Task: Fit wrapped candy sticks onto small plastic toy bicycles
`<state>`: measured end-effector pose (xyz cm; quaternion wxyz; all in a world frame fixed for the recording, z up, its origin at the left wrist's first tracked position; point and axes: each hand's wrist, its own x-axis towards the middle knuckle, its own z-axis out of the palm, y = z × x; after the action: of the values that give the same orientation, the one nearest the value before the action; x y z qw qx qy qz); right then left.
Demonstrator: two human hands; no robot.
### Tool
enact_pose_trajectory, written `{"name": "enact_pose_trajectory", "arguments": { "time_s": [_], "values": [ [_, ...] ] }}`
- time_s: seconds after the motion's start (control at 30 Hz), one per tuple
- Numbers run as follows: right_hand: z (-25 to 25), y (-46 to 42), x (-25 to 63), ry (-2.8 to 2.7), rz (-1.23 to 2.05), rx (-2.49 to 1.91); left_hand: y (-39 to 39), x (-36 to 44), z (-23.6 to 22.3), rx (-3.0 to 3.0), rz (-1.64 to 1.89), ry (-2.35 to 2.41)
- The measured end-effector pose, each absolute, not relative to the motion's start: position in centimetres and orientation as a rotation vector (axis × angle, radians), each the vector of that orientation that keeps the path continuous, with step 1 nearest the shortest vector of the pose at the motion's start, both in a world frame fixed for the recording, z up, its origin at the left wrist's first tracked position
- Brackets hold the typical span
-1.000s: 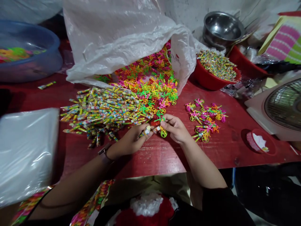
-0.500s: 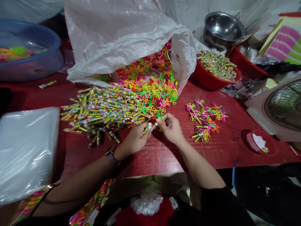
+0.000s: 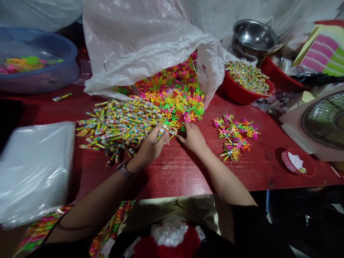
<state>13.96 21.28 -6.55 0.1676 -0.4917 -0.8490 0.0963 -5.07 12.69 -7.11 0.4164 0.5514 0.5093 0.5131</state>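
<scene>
- Wrapped candy sticks (image 3: pixel 162 133) are pinched by the curled left hand (image 3: pixel 152 147): light, slippery, taken mid-length.
- The right hand (image 3: pixel 194 138) is held loosely open, seemingly empty; stiff plastic toy bicycles (image 3: pixel 188 107) are heaped at twelve o'clock.

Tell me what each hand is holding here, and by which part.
The left hand pinches a wrapped candy stick in its fingertips, though the exact spot is hard to tell. The right hand appears to hold nothing.
</scene>
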Motion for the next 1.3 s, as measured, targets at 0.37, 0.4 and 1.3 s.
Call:
{"name": "enact_pose_trajectory", "arguments": {
  "time_s": [0.37, 0.4, 1.3],
  "values": [
    [-6.0, 20.6, 17.2, -1.662, 1.366, -0.989, 11.8, -4.2, -7.4, 1.511, 1.194, 1.16],
    [-5.9, 20.2, 16.7, -1.609, 1.495, -0.917, 11.6, -3.9, -7.3, 1.507, 1.205, 1.157],
    [-5.2, 15.8, 12.2, -0.966, 1.918, -0.764, 10.9, -2.9, -7.0, 1.486, 1.388, 1.257]
  ]
}}
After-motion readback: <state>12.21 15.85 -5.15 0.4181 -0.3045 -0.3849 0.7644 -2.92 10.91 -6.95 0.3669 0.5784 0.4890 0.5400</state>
